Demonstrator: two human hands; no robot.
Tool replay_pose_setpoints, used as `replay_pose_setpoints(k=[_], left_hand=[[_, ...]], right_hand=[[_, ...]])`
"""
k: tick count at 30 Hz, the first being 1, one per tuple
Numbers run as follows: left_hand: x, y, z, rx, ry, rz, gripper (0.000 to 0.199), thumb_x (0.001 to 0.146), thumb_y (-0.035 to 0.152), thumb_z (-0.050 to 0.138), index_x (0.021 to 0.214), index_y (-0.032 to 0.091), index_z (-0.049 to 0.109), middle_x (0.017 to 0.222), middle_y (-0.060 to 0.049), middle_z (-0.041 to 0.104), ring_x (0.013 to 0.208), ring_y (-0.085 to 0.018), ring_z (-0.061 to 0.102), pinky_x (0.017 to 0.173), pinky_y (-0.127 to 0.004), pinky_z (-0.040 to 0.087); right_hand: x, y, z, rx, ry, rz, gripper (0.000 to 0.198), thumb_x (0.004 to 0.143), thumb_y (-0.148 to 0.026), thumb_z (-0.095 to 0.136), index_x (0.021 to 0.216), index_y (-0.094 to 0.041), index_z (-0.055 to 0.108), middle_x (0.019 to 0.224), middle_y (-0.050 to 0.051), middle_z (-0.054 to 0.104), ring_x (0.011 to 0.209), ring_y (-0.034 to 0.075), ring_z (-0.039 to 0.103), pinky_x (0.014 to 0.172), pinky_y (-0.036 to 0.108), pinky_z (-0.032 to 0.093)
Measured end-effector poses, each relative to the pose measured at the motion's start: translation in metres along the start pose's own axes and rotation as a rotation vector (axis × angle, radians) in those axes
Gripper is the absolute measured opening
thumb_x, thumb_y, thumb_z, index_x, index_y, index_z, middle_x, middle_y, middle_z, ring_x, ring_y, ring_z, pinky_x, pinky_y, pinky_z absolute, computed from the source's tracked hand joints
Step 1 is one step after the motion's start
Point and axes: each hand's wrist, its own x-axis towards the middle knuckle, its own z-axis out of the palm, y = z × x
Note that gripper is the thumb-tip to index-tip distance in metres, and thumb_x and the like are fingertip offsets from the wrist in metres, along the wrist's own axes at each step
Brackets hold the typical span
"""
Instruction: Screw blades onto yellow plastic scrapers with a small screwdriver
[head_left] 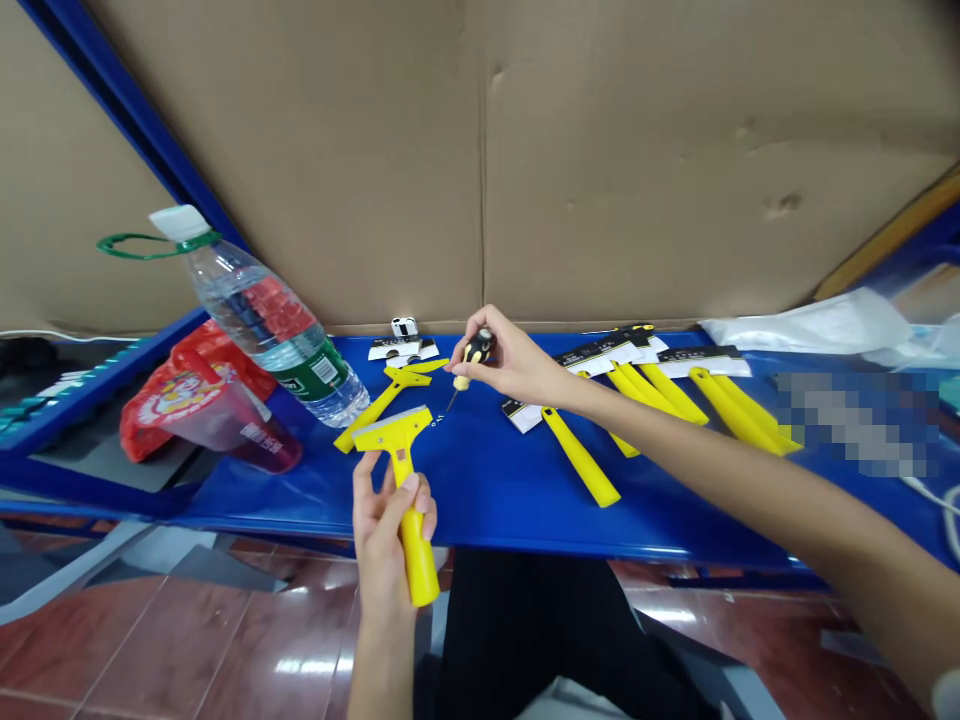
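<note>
My left hand (390,515) is wrapped round the handle of a yellow scraper (417,560), its wide head with a pale metal strip turned upward. Between the fingers of my right hand (506,355) is a short screwdriver (478,348) with a black and yellow handle. Its thin shaft points down toward the blue table, to the right of the scraper head and apart from it. A few tiny pieces (437,419) lie near the tip, too small to name. Another yellow scraper (375,412) rests behind the held one.
Several yellow handles (581,460) lie at right beside black-and-white cards (600,355). Leftward stand a large water bottle (277,320), a red cup (247,430) and a red bag (202,370). A small white object (404,327) sits by the cardboard wall (600,150). Clear plastic (810,325) lies back right.
</note>
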Motion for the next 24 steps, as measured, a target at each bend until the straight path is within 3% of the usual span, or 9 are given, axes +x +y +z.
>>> replay_pose_setpoints(k=[15, 24], left_hand=[[0.006, -0.005, -0.009, -0.03, 0.004, -0.046, 0.062, 0.084, 0.024, 0.091, 0.136, 0.035, 0.058, 0.1, 0.002, 0.059, 0.065, -0.008, 0.059, 0.047, -0.016, 0.046], [0.005, -0.006, 0.006, -0.067, 0.054, -0.081, 0.067, 0.082, 0.023, 0.092, 0.138, 0.033, 0.058, 0.098, 0.001, 0.061, 0.068, -0.008, 0.061, 0.051, -0.015, 0.043]], right_hand=[[0.01, 0.011, 0.014, -0.019, -0.001, 0.063, 0.046, 0.092, -0.044, 0.084, 0.111, -0.028, 0.045, 0.111, 0.004, 0.076, 0.099, 0.025, 0.077, 0.092, 0.047, 0.06], [0.005, -0.014, -0.011, -0.004, 0.097, -0.015, 0.051, 0.09, -0.047, 0.089, 0.109, -0.029, 0.045, 0.108, 0.003, 0.075, 0.098, 0.024, 0.077, 0.092, 0.046, 0.062]])
